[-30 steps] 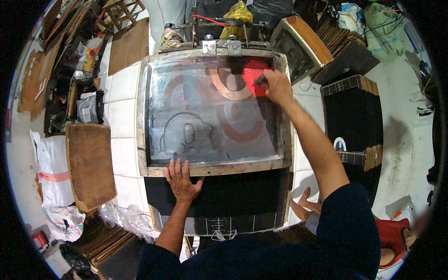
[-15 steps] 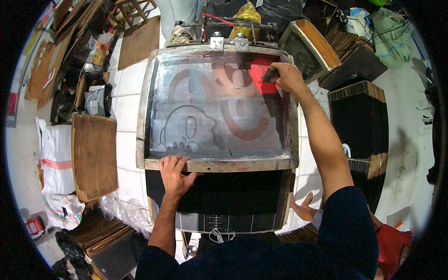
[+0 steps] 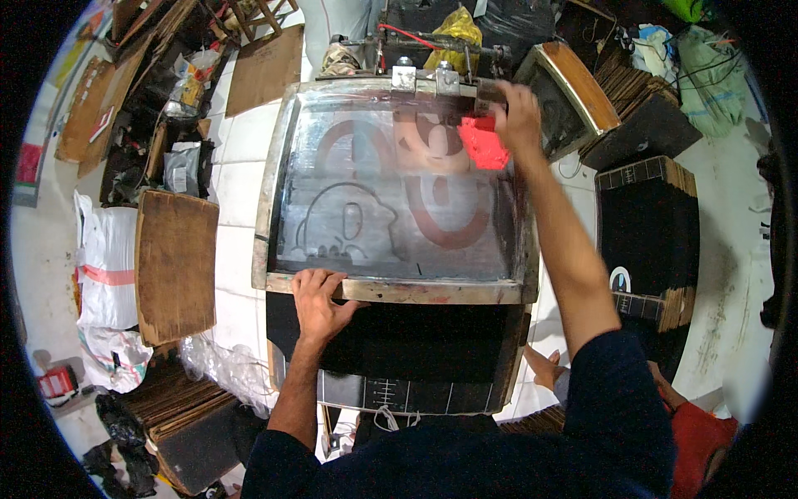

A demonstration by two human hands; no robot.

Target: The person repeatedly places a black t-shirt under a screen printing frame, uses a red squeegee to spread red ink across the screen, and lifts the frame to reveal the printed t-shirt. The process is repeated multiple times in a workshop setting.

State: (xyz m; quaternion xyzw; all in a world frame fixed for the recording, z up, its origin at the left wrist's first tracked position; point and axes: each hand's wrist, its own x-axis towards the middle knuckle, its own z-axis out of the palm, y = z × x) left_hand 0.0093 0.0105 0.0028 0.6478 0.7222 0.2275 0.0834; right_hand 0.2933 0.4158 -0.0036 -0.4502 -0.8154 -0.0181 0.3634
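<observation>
A screen printing frame (image 3: 391,290) with a greyish mesh (image 3: 357,179) is clamped at its far side, over a black board (image 3: 399,341). The mesh shows a rounded bird-like outline and reddish-brown curved shapes. My left hand (image 3: 320,306) rests closed over the frame's near rail, left of the middle, thumb along the edge. At the far right corner of the mesh, my right hand (image 3: 520,116) grips a small dark squeegee (image 3: 492,94), partly hidden by the fingers. A bright red ink patch (image 3: 484,145) lies on the mesh just nearer than the squeegee.
Metal clamps (image 3: 404,79) hold the frame's far rail. Another wood-edged screen (image 3: 573,87) leans at the far right. A stack of black-topped boards (image 3: 644,224) stands right; a brown board (image 3: 176,266) and white sack (image 3: 108,266) stand left. Another person's foot (image 3: 544,366) shows near right.
My right hand and the squeegee have moved away from me, past the red ink toward the far rail. The left hand stays on the near rail. The whole view has shifted slightly.
</observation>
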